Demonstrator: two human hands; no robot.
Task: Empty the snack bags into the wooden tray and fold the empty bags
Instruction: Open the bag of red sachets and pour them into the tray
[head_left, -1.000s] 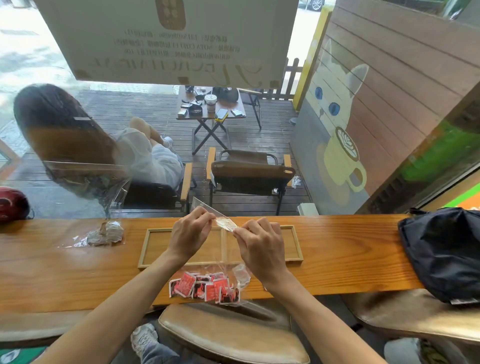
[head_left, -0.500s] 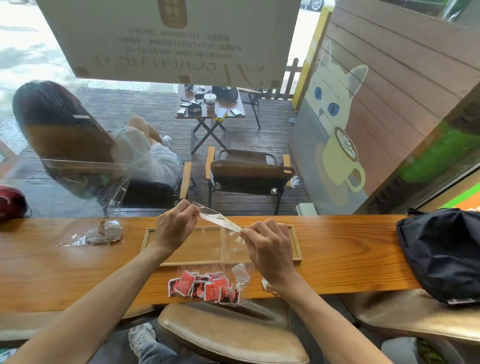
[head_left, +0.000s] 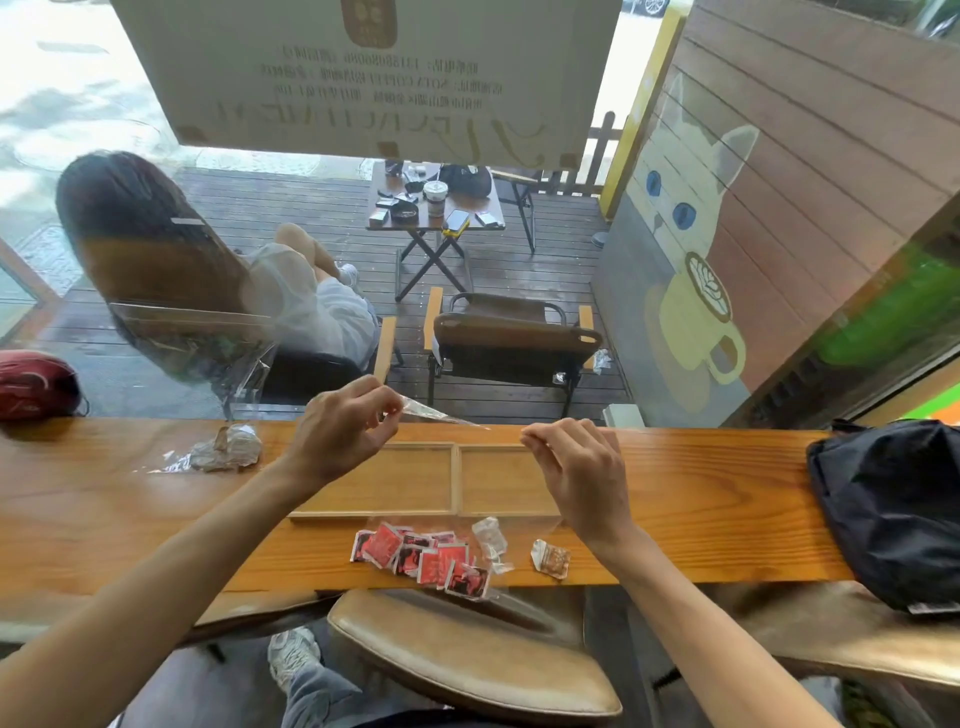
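Left hand (head_left: 343, 431) fingers pinch clear bag (head_left: 441, 415) above tray (head_left: 454, 480); right hand (head_left: 576, 467) fingers curled, bag contact unclear. Snacks (head_left: 423, 558) sit below fingers, outside tray. Risk: slick film slips, fold springs open.

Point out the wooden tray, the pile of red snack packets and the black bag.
wooden tray (head_left: 455, 480): head view, on the middle divider.
red snack packets (head_left: 431, 558): head view, middle of the pile.
black bag (head_left: 891, 499): head view, on its top fabric.
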